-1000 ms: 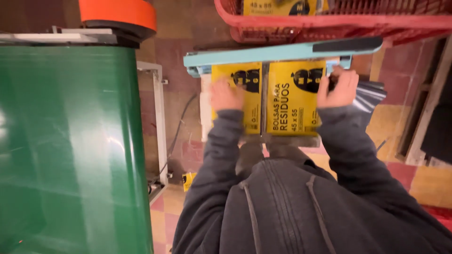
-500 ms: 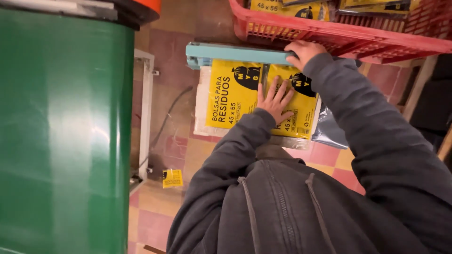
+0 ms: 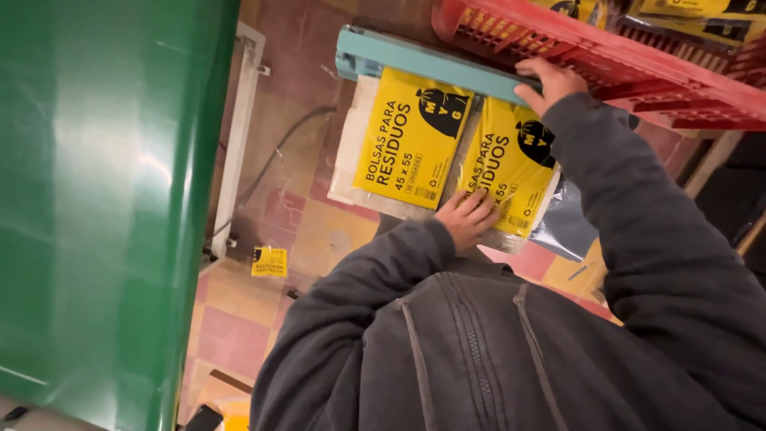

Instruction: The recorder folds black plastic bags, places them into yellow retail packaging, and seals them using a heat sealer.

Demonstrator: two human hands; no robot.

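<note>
Two clear packets with yellow labels hang from under a light blue sealer bar. My left hand rests with its fingers flat on the lower edge of the right packet. The left packet hangs beside it, untouched. My right hand presses down on the right end of the blue bar, fingers curled over it, just below the red crate. Both arms wear a dark grey jacket with a zip.
A red plastic crate holding more yellow packets sits above the bar at top right. A big green drum fills the left side. A white metal frame and a cable stand against tiled floor. A small yellow label lies below.
My right hand has stayed up on the blue bar near the crate. My left hand slid down and right, from the packets' middle to the right packet's lower edge. The view shifted.
</note>
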